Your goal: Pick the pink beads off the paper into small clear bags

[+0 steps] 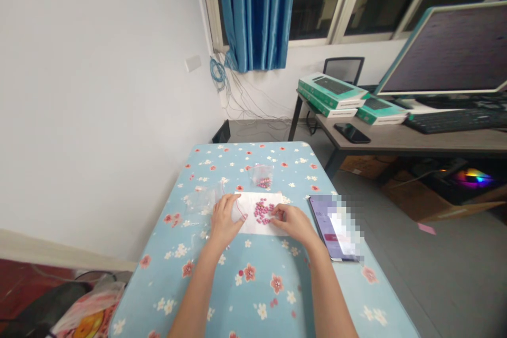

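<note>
At the right of the pink beads point(261, 212), the right hand point(292, 221) curls, thumb and index close; whether they grip one I can't tell. My left hand point(225, 217), thumb and fingers apart, covers part of a clear bag point(237, 210) on the white sheet point(257, 229) under the beads. They look light, hard, slippery: I'd pinch each by its sides. Beyond, a second bag point(259, 171) blurs

The floral table point(158, 274) bears paper point(253, 228), clear bags point(263, 173) and a phone point(325, 232).
</note>
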A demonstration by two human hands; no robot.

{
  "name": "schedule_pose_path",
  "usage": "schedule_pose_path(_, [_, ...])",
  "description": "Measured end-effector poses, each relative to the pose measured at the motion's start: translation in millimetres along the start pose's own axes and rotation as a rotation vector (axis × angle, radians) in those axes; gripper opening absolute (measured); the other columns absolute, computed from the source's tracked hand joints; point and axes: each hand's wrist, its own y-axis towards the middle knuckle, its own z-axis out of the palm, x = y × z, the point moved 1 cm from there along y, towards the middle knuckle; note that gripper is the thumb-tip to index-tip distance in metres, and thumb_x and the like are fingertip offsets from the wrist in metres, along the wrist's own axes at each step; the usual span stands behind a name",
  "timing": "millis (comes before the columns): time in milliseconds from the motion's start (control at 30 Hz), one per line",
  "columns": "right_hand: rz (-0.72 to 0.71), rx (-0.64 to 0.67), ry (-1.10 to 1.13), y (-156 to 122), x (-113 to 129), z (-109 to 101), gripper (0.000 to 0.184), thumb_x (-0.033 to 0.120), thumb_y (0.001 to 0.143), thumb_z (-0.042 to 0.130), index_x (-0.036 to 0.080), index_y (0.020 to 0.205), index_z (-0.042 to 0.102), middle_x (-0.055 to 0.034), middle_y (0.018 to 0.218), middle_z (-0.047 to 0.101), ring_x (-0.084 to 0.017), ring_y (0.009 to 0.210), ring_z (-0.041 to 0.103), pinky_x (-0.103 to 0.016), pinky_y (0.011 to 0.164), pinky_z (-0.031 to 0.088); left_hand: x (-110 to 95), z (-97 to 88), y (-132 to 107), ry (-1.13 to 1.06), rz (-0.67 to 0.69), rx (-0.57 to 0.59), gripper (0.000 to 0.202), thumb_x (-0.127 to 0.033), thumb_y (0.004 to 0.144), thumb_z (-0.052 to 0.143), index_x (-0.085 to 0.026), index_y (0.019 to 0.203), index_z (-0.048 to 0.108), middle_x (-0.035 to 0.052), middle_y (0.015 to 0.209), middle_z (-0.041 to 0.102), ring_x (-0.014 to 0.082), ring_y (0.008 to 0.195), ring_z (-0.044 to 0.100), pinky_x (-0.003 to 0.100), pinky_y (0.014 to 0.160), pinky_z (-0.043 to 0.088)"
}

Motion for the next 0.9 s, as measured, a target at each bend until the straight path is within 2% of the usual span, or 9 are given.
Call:
schedule_pose_path(300, [-0.060,0.027,-0.007,-0.7,2.4,6.8,0.014,0.022,0.069,0.059,0.021,0.079,0.069,-0.0003,0.065,0.065,-0.016,0.062,0.058,-0.023,0.055,0.032,-4.9,10.5,-1.1,-0.040,0.005,0.083,0.048,-0.018,0.071,0.064,-0.024,0.117,0.049,0.0047,0.109,0.059,0.0236,0.105,0.052,0.039,0.092,0.037])
schedule_pose_path(633, [-0.073,0.043,0.009,-0.8,5.3,6.1,0.013,0.025,0.073,0.057,0.021,0.076,0.070,0.0003,0.061,0.062,-0.015,0.059,0.055,-0.023,0.054,0.031,-13.8,16.6,-5.8,-0.033,0.040,0.139,0.054,-0.019,0.070,0.065,-0.025,0.120,0.047,0.0050,0.111,0.058,0.0249,0.106,0.051,0.039,0.091,0.036])
schedule_pose_path(900, [-0.118,-0.003,0.209,2.5,7.4,8.9,0.014,0.030,0.077,0.059,0.019,0.078,0.067,0.0011,0.062,0.059,-0.012,0.054,0.046,-0.022,0.052,0.031,-12.1,19.4,-8.2,0.016,0.087,0.175,0.051,-0.024,0.074,0.063,-0.025,0.123,0.046,0.0047,0.115,0.056,0.0244,0.108,0.049,0.039,0.093,0.035])
